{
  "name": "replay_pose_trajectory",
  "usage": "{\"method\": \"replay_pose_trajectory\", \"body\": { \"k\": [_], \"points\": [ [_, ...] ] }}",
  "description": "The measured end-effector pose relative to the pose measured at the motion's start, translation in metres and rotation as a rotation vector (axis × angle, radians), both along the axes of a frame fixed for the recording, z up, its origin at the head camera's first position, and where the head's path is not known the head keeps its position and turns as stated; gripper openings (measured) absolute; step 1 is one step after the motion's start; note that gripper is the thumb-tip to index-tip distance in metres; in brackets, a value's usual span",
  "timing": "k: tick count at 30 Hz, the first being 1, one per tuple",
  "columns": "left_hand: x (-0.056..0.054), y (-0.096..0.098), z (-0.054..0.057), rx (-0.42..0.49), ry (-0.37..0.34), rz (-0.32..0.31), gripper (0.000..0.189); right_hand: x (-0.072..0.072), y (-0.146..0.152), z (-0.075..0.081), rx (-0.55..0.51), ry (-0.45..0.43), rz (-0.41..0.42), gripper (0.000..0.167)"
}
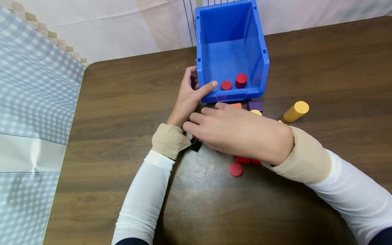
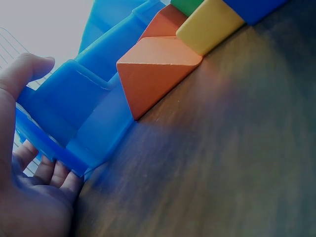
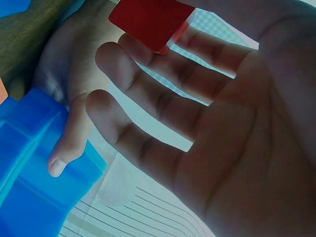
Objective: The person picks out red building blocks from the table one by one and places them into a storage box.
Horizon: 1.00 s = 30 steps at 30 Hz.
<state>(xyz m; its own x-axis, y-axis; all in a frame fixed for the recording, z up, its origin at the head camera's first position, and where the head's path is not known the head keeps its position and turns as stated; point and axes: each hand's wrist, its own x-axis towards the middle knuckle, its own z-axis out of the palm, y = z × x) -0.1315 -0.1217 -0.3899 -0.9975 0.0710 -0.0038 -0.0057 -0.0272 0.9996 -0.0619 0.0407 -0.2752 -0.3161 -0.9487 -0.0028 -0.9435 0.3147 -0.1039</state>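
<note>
My left hand (image 1: 191, 92) grips the near left corner of a blue plastic bin (image 1: 234, 97). Its thumb lies over the rim and the fingers bend against the outer wall, as the left wrist view also shows. Two red cylinders (image 1: 241, 80) stand inside the bin near its front. Reaching across the left wrist, my right hand (image 1: 239, 131) pinches a red block (image 3: 150, 22) between thumb and fingers. In the right wrist view the other fingers spread below that block. The head view mostly hides it under the hand.
In front of the bin lie orange triangular blocks (image 2: 158, 74), a yellow block (image 2: 210, 24) and a purple block (image 1: 255, 105), partly covered by my right arm. A yellow cylinder (image 1: 295, 111) stands to the right. A red disc (image 1: 235, 168) lies nearer me. A patterned curtain backs the wooden table (image 1: 128, 102).
</note>
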Motion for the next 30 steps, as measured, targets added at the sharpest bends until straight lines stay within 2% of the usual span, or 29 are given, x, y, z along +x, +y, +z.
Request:
{"method": "replay_pose_trajectory", "body": {
  "k": [10, 17, 30],
  "points": [
    [-0.001, 0.0, -0.001, 0.002, 0.009, 0.007, 0.067, -0.006, 0.007, 0.006, -0.007, -0.011, -0.011, 0.027],
    [0.0, 0.0, 0.0, 0.004, 0.002, 0.009, 0.067, -0.01, 0.012, 0.013, 0.034, -0.067, -0.032, 0.039],
    [-0.001, 0.0, 0.0, -0.011, -0.006, 0.01, 0.065, -0.016, 0.015, 0.012, 0.02, -0.043, -0.051, 0.034]
  ]
}}
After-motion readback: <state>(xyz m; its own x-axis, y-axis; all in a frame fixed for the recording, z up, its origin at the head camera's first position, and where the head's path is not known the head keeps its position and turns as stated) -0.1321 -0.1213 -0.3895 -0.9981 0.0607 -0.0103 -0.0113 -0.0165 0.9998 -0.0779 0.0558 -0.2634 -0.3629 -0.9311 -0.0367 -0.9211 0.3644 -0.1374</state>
